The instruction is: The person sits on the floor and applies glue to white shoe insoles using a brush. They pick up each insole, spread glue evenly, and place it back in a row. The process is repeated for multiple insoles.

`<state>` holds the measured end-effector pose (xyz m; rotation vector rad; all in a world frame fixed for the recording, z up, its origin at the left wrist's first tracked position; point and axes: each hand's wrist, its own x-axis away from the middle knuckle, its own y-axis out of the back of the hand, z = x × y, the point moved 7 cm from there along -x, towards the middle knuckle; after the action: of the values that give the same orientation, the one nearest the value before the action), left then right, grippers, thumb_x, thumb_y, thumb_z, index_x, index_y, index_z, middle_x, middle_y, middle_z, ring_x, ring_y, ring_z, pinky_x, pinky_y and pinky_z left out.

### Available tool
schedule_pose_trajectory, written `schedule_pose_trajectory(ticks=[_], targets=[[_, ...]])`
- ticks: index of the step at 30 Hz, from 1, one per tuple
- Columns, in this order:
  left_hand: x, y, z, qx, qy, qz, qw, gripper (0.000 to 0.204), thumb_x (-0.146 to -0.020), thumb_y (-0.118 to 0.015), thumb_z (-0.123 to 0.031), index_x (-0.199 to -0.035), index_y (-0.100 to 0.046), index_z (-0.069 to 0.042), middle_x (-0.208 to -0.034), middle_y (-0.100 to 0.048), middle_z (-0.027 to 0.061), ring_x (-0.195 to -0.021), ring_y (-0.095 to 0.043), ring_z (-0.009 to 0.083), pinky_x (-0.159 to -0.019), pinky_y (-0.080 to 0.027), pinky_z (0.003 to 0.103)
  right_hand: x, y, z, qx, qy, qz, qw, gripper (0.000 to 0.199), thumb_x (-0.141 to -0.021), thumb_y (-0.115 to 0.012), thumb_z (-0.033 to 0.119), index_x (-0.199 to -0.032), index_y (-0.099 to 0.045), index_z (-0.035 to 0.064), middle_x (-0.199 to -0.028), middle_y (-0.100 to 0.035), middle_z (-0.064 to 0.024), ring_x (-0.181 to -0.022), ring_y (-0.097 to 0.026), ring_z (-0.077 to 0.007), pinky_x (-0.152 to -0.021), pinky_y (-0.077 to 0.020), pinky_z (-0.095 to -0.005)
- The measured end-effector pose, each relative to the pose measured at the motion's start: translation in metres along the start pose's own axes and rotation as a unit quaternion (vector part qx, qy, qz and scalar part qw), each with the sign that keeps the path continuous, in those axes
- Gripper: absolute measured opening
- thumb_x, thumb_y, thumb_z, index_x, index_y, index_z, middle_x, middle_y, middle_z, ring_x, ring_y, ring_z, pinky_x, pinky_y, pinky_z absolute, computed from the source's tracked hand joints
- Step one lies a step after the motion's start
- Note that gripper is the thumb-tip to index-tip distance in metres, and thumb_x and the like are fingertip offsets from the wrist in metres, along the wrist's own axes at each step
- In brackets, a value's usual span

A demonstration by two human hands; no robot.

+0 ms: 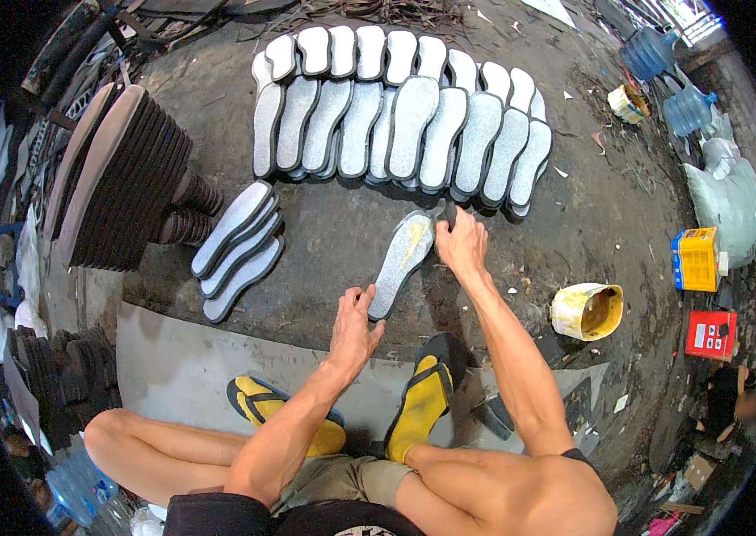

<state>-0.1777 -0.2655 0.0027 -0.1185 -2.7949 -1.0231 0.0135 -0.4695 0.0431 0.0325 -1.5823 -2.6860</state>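
Observation:
A single grey speckled shoe sole (403,259) with a dark edge lies on the ground before me. A wet yellowish smear, like glue, runs along its wider far end. My left hand (356,326) steadies its narrow near end, fingers at the left edge and thumb by the heel. Beside the far end, my right hand (465,239) is closed around a short dark tool (450,214); its working tip is mostly hidden, so its kind is unclear. Farther away, several grey soles (414,125) overlap in rows. Another small pile of grey soles (239,241) lies to the left.
Stacks of dark soles (119,188) stand at the left. On the right are a yellowish glue-stained tub (586,312), a yellow-blue box (696,259), a red box (711,335) and water jugs (649,52). A grey sheet (190,357) lies by my feet; another person (735,406) is at the right edge.

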Motion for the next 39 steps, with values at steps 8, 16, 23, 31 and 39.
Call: schedule_pose_trajectory(ticks=[8, 16, 23, 31, 39], targets=[[0.005, -0.005, -0.001, -0.006, 0.007, -0.039, 0.999, 0.074, -0.085, -0.087, -0.002, -0.153, -0.059, 0.002, -0.141, -0.057, 0.0263, -0.131, -0.057, 0.0457, -0.113, -0.051, 0.05, 0.04, -0.064, 0.102, 0.053, 0.403, 0.254, 0.877, 0.036, -0.082, -0.073, 0.01, -0.117, -0.081, 0.0129, -0.098, -0.08, -0.0177, -0.099, -0.075, -0.0412, -0.086, -0.0628, -0.0555], [0.006, -0.004, -0.003, 0.021, 0.022, -0.035, 0.999, 0.07, -0.089, -0.078, 0.004, -0.155, -0.056, 0.003, -0.134, -0.054, 0.0256, -0.127, -0.055, 0.0445, -0.111, -0.049, 0.051, 0.005, -0.024, 0.038, 0.077, 0.154, 0.048, 0.984, 0.039, -0.093, -0.073, 0.012, -0.132, -0.073, 0.0128, -0.11, -0.08, -0.019, -0.097, -0.077, -0.0418, -0.086, -0.0613, -0.0547], [0.013, 0.028, 0.045, 0.251, 0.151, -0.155, 0.944, 0.048, -0.085, -0.052, 0.014, -0.131, -0.063, 0.005, -0.115, -0.07, 0.0207, -0.106, -0.071, 0.0321, -0.099, -0.058, 0.041, 0.134, -0.064, 0.086, 0.052, 0.23, 0.156, 0.959, 0.041, -0.09, -0.079, 0.016, -0.13, -0.071, 0.0109, -0.099, -0.078, -0.017, -0.094, -0.077, -0.0416, -0.08, -0.0626, -0.0547], [0.011, 0.045, 0.038, 0.186, 0.113, -0.178, 0.96, 0.053, -0.088, -0.072, 0.0, -0.14, -0.06, 0.002, -0.12, -0.068, 0.0186, -0.107, -0.067, 0.0318, -0.1, -0.057, 0.043, 0.114, 0.059, 0.066, -0.291, 0.029, 0.007, 0.956, 0.022, -0.101, -0.075, 0.016, -0.118, -0.08, 0.0041, -0.103, -0.082, -0.0149, -0.09, -0.076, -0.0239, -0.083, -0.061, -0.0419], [0.008, 0.003, -0.012, 0.017, -0.02, -0.109, 0.994, 0.098, -0.081, -0.087, -0.008, -0.168, -0.042, -0.005, -0.14, -0.053, 0.0256, -0.131, -0.052, 0.0472, -0.113, -0.047, 0.056, 0.095, 0.128, -0.048, -0.454, -0.178, -0.139, 0.862, 0.025, -0.104, -0.075, 0.021, -0.118, -0.077, 0.0006, -0.106, -0.075, -0.0005, -0.09, -0.067, -0.0112, -0.083, -0.0568, -0.0316]])
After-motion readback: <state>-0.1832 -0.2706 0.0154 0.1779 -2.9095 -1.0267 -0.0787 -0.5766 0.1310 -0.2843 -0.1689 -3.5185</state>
